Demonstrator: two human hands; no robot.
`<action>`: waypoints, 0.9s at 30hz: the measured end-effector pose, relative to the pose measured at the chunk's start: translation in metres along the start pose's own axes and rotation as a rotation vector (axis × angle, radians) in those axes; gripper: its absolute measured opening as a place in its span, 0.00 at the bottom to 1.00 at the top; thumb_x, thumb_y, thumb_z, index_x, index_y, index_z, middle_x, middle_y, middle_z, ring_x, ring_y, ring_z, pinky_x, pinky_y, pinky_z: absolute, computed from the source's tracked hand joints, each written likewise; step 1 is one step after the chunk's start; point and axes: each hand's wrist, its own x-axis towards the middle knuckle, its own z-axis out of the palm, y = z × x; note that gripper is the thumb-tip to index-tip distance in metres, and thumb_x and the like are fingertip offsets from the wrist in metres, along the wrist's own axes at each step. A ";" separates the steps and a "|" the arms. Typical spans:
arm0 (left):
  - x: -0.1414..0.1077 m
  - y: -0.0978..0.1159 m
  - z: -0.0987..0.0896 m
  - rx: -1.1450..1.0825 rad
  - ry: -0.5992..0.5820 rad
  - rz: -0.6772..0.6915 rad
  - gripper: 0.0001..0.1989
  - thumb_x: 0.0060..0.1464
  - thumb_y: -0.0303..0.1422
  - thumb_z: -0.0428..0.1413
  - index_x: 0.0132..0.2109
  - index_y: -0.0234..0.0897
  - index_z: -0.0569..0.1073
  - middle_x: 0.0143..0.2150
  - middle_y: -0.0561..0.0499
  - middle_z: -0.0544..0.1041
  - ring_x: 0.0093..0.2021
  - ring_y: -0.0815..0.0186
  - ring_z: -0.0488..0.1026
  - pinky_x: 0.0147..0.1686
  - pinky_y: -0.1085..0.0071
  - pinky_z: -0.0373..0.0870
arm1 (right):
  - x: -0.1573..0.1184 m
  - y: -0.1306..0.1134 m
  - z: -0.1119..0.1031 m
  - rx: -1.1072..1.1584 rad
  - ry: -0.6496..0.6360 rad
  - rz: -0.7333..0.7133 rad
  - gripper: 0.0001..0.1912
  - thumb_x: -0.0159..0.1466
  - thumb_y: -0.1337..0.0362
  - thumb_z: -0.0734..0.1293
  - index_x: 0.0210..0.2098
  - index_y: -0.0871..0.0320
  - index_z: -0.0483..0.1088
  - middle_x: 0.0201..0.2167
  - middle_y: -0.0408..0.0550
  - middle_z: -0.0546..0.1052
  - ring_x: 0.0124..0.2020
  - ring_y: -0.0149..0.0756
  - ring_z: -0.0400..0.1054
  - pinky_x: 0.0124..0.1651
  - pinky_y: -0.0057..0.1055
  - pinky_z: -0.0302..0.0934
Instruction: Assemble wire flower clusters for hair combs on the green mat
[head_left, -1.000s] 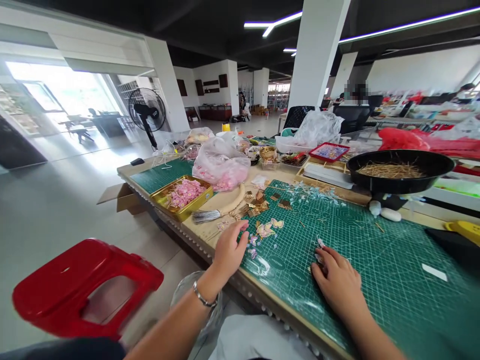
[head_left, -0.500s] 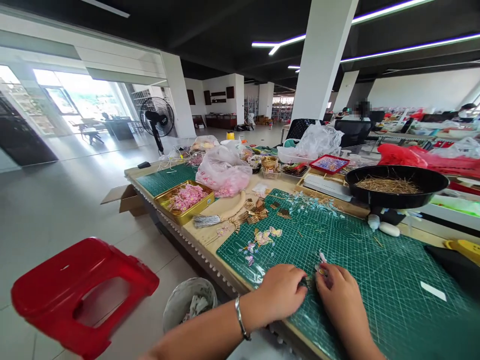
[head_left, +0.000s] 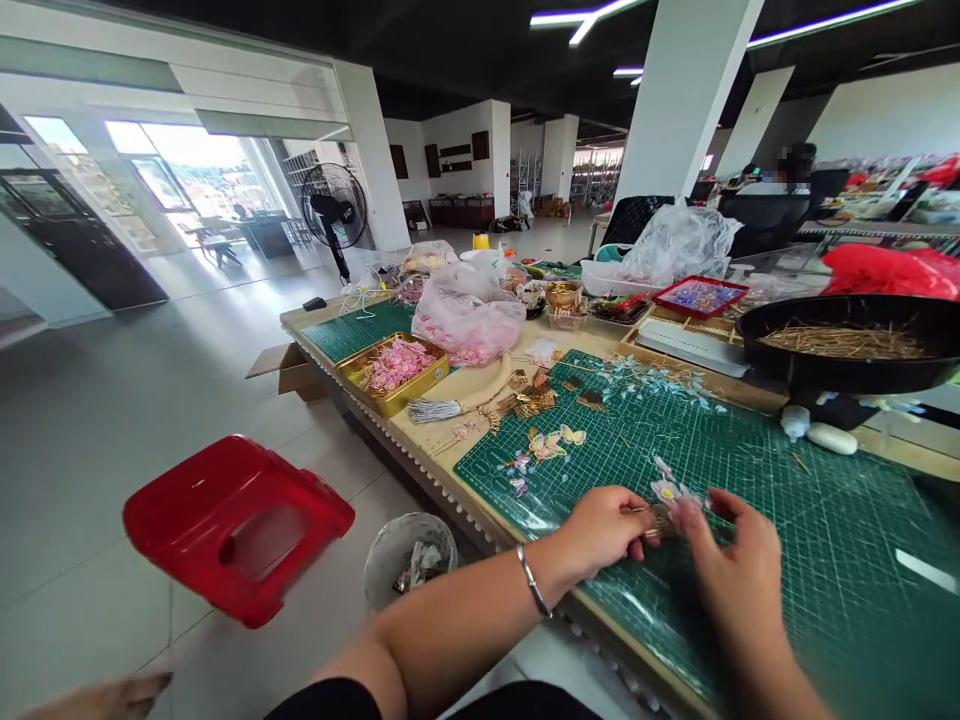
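A metal hair comb (head_left: pixel 660 524) is pinched in the fingers of my left hand (head_left: pixel 609 530), just above the green cutting mat (head_left: pixel 750 460). White-and-pink flowers with a yellow centre (head_left: pixel 666 490) sit at the comb's upper side; whether they are fixed to it I cannot tell. My right hand (head_left: pixel 739 550) is closed around the right side of these flowers, thumb against them and index finger slightly raised. To the left on the mat lie a yellow-and-pink butterfly ornament (head_left: pixel 555 442) and small purple flowers (head_left: pixel 519 485). Several loose hair combs (head_left: pixel 534 397) are piled beyond.
Blue sprigs (head_left: pixel 660 382) lie along the mat's back edge. A gold tin (head_left: pixel 442 372) holds pink flowers beside a plastic bag (head_left: pixel 472 315). A black pan (head_left: pixel 772 362) with straw-like sticks stands at right. On the floor are a red stool (head_left: pixel 202 500) and a bin (head_left: pixel 375 575).
Both hands have lifted slightly and the comb and flowers now show more clearly between them. My right hand's thumb and index finger have spread a little. The view has shifted left.
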 end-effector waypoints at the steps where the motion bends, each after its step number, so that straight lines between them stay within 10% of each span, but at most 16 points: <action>1: -0.002 0.000 -0.001 -0.072 0.027 0.020 0.06 0.51 0.29 0.52 0.36 0.32 0.70 0.25 0.55 0.70 0.17 0.78 0.62 0.17 0.79 0.52 | 0.001 0.000 0.000 0.096 0.010 0.096 0.32 0.52 0.43 0.63 0.43 0.66 0.67 0.38 0.59 0.72 0.41 0.51 0.66 0.46 0.50 0.60; 6: -0.008 -0.004 -0.001 -0.103 -0.033 0.054 0.08 0.52 0.31 0.53 0.39 0.31 0.70 0.26 0.54 0.71 0.19 0.78 0.61 0.18 0.79 0.53 | 0.005 0.000 -0.003 0.889 -0.270 0.632 0.23 0.51 0.53 0.69 0.43 0.57 0.66 0.37 0.50 0.74 0.37 0.40 0.70 0.41 0.36 0.68; 11: -0.012 0.005 -0.018 0.347 -0.128 0.130 0.13 0.57 0.36 0.49 0.43 0.35 0.73 0.31 0.50 0.76 0.24 0.72 0.68 0.24 0.75 0.62 | 0.006 -0.004 -0.011 1.046 -0.340 0.787 0.33 0.42 0.68 0.77 0.47 0.54 0.67 0.35 0.44 0.77 0.33 0.32 0.72 0.35 0.22 0.69; 16: -0.002 0.041 -0.101 0.994 0.278 0.387 0.13 0.59 0.34 0.47 0.44 0.41 0.76 0.43 0.49 0.77 0.42 0.64 0.72 0.41 0.67 0.65 | 0.007 -0.003 -0.010 1.084 -0.337 0.824 0.32 0.44 0.67 0.77 0.48 0.56 0.67 0.34 0.44 0.78 0.33 0.33 0.73 0.35 0.23 0.70; 21: 0.024 0.052 -0.165 1.347 -0.067 0.472 0.15 0.54 0.25 0.51 0.45 0.41 0.76 0.45 0.50 0.76 0.46 0.63 0.70 0.48 0.68 0.63 | 0.008 -0.010 -0.006 1.074 -0.317 0.856 0.32 0.44 0.69 0.76 0.48 0.58 0.67 0.34 0.48 0.78 0.31 0.34 0.73 0.33 0.23 0.70; 27: 0.044 0.047 -0.161 1.410 -0.186 0.447 0.11 0.53 0.28 0.52 0.41 0.40 0.77 0.41 0.50 0.76 0.41 0.65 0.71 0.42 0.71 0.64 | 0.007 -0.013 -0.008 1.067 -0.341 0.849 0.32 0.46 0.70 0.75 0.49 0.58 0.66 0.33 0.48 0.78 0.31 0.34 0.73 0.33 0.24 0.70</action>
